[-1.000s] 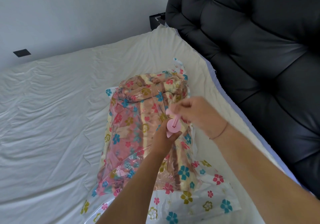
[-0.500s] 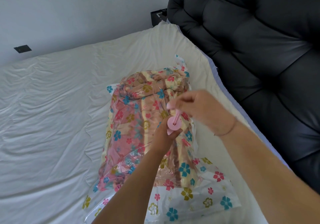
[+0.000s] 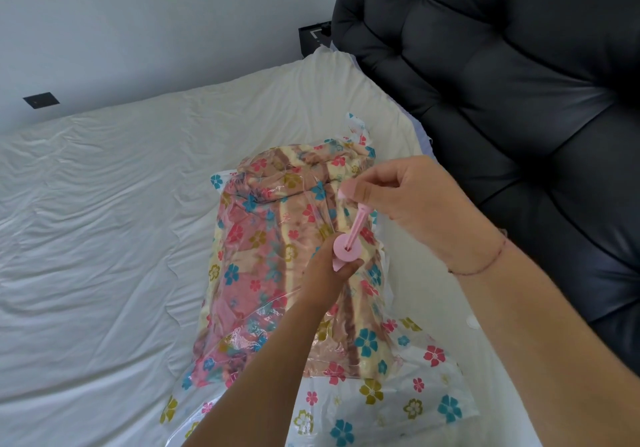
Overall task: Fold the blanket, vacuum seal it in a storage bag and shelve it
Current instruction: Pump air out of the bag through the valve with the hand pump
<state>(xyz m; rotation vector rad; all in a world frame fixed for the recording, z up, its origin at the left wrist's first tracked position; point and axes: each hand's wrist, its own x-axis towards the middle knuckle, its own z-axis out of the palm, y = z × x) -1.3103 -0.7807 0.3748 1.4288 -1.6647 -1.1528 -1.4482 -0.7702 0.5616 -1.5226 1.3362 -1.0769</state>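
Blanket (image 3: 277, 238) in bag (image 3: 398, 394) on bed (image 3: 104, 238); headboard (image 3: 519, 100) right.

A clear storage bag (image 3: 349, 408) printed with flowers lies on a white bed (image 3: 104, 221), the folded blanket (image 3: 277, 249) inside it. The left hand (image 3: 329, 273) grips the barrel of a pink hand pump (image 3: 348, 244) standing on the bag. The right hand (image 3: 405, 193) pinches the raised plunger handle. A dark tufted headboard (image 3: 519, 100) stands alongside.

We look over a bed (image 3: 104, 221) with a wrinkled cream sheet, set against a plain pale wall (image 3: 156, 13) bearing a small dark plate (image 3: 41, 100), with a black padded headboard (image 3: 502, 83) alongside.
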